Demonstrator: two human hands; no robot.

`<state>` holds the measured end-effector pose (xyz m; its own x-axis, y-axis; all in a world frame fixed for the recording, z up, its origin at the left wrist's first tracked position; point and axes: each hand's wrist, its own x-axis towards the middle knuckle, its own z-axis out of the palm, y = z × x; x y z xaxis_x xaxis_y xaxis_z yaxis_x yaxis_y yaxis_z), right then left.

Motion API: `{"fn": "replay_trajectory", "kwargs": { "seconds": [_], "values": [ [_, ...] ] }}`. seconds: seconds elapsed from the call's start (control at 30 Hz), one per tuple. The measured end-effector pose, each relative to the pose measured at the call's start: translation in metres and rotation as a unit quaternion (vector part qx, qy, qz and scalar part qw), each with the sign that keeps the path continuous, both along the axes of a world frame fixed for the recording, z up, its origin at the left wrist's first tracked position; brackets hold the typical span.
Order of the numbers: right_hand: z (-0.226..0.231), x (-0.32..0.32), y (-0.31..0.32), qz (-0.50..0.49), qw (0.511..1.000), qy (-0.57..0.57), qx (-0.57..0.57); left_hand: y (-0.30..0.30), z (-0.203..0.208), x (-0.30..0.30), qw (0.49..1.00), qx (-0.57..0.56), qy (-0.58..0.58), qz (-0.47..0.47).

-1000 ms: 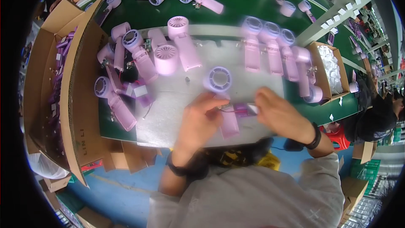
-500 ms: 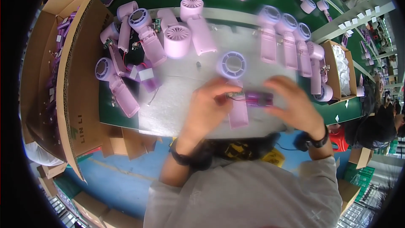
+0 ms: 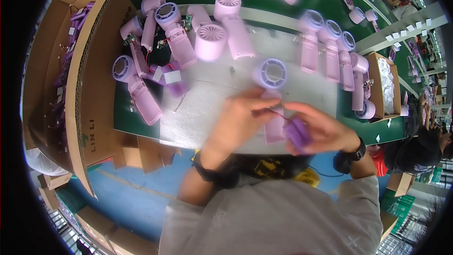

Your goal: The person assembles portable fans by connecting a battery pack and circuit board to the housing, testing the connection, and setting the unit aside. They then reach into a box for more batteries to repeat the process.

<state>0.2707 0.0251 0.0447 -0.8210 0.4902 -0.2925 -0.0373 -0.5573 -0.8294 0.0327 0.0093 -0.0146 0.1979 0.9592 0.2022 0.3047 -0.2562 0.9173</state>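
Observation:
A pink handheld fan [image 3: 274, 131] with a lilac ring head [image 3: 272, 73] lies in front of me, its open handle toward me. My left hand [image 3: 238, 119] is closed at its neck, pinching a small circuit board [image 3: 277, 107] that the fingers mostly hide. A purple battery pack [image 3: 297, 133] sits in my right hand [image 3: 328, 131], held tilted beside the handle. Thin wires run between battery and board. The right index fingertip reaches the board, close to the left fingertips. Both hands are somewhat blurred.
Several pink fans [image 3: 178, 42] stand in a group at the left, more [image 3: 309, 52] at the right. Loose purple batteries [image 3: 172, 78] lie at the left. A large cardboard box [image 3: 101, 85] of batteries flanks the table; a small box [image 3: 373, 82] of white pieces stands right.
My right hand has closed around the purple battery, lifted and tilted it, and brought its index finger to the board. The left hand stays by the neck. The whole view has shifted slightly.

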Motion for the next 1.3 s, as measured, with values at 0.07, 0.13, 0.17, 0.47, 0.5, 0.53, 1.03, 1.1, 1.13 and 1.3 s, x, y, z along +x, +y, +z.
{"fn": "replay_trajectory", "kwargs": {
  "seconds": [0.07, 0.13, 0.17, 0.47, 0.5, 0.53, 1.03, 1.1, 1.13, 1.3],
  "values": [
    [-0.002, 0.002, -0.002, 0.013, 1.0, 0.003, 0.0, -0.001, 0.0, 0.001, 1.0, 0.004, 0.01, 0.006],
    [-0.003, 0.004, -0.004, 0.04, 0.999, 0.01, 0.0, -0.002, 0.0, 0.001, 1.0, 0.014, 0.018, 0.006],
    [-0.004, 0.004, -0.004, 0.038, 0.999, 0.011, -0.001, -0.002, 0.0, 0.001, 0.999, 0.025, 0.024, 0.007],
    [-0.002, 0.004, 0.01, 0.047, 0.91, -0.169, 0.376, -0.004, -0.002, 0.001, 0.997, 0.07, 0.039, -0.003],
    [-0.001, 0.0, 0.008, 0.048, 0.901, -0.185, 0.39, -0.004, -0.002, 0.0, 0.997, 0.069, 0.04, -0.003],
    [-0.001, -0.004, 0.007, 0.05, 0.891, -0.201, 0.405, -0.004, -0.001, -0.001, 0.998, 0.056, 0.036, -0.014],
    [-0.011, -0.017, -0.01, -0.008, 0.821, -0.201, 0.535, -0.005, -0.002, 0.0, 0.998, 0.064, 0.029, 0.002],
    [-0.012, -0.016, -0.012, -0.013, 0.827, -0.191, 0.529, -0.006, -0.001, 0.001, 0.998, 0.05, 0.024, 0.022],
    [-0.013, -0.015, -0.012, -0.016, 0.826, -0.2, 0.526, -0.006, -0.001, 0.001, 0.998, 0.043, 0.021, 0.031],
    [-0.017, -0.015, -0.01, -0.018, 0.815, -0.192, 0.546, -0.007, -0.005, 0.003, 0.996, 0.069, 0.028, 0.042]
  ]
}}
